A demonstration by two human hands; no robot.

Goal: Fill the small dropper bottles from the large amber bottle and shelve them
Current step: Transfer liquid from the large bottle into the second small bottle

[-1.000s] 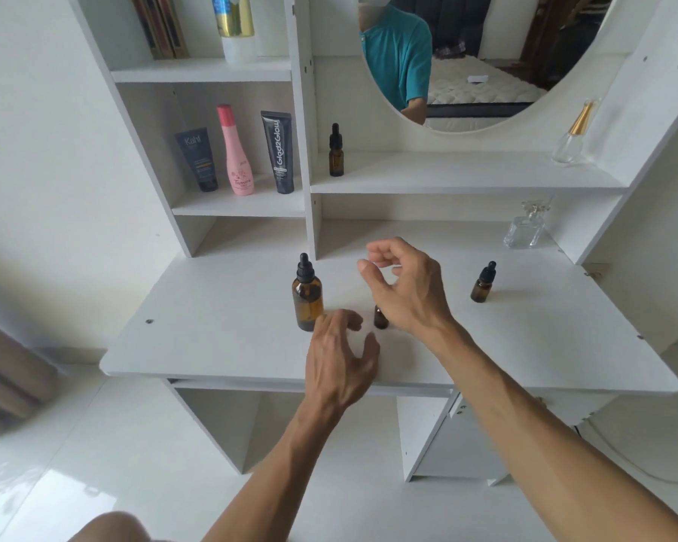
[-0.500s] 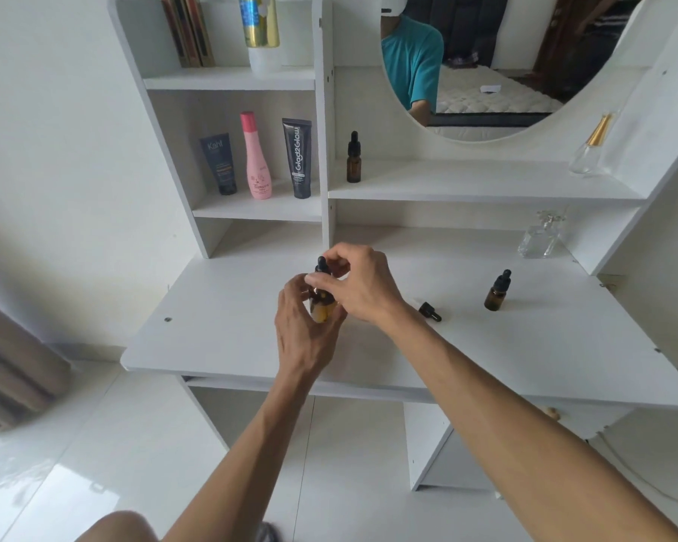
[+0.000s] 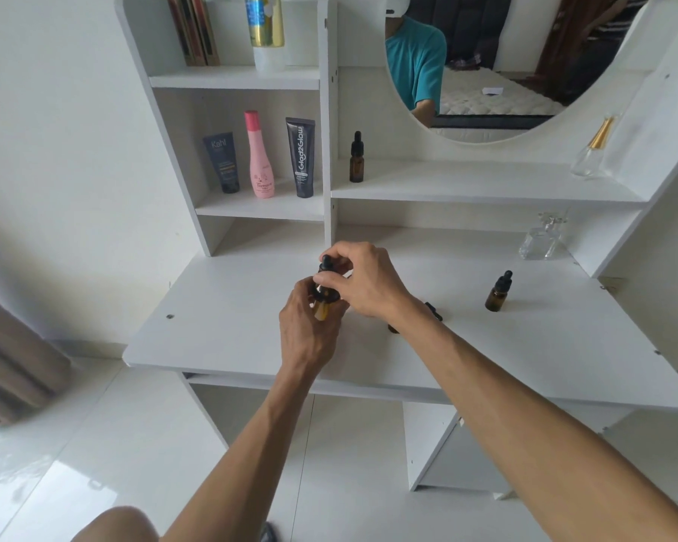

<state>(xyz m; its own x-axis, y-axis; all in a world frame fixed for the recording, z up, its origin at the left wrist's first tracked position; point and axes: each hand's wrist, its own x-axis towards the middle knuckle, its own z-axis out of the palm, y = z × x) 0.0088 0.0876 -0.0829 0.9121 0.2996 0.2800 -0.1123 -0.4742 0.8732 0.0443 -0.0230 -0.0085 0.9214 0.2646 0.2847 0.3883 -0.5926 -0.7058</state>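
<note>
Two hands meet at frame centre over the white desk [image 3: 220, 338]: left hand [image 3: 308, 326] curls around the large amber bottle [image 3: 322, 309], right hand [image 3: 368, 283] pinches its black dropper cap [image 3: 325, 264]. One small dropper bottle [image 3: 498, 292] stands centre-right; a black item [image 3: 433, 311] lies beside the right wrist. One further dropper bottle [image 3: 356, 158] stands on the shelf [image 3: 486, 187], upper centre.

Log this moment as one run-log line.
left hand: holds large amber bottle | right hand: grips its dropper cap | shelved: one small bottle
</note>
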